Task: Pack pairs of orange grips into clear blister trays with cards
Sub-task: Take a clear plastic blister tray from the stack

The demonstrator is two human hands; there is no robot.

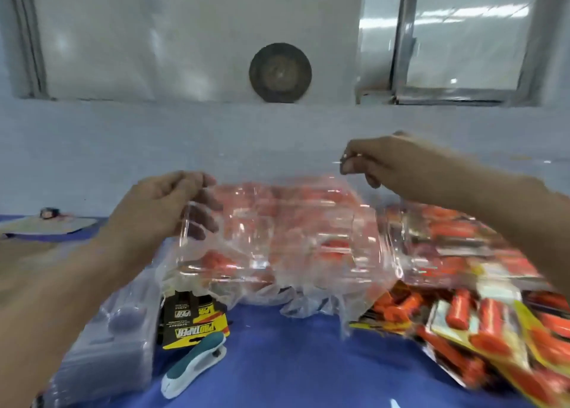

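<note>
Head view is blurred, but I see the left hand (160, 213) gripping one edge of a clear bag (277, 238) and the right hand (379, 164) pinching its top corner, fingers (354, 167) curled, with orange grips (334, 253) showing through above the blue surface (293, 361). I judge the slick film could slip or tear, spilling them.

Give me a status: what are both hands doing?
Left hand, right hand: each gripping the clear bag at its top edge. Orange grips inside it. Stapler and cards in front, nothing blocking.
</note>
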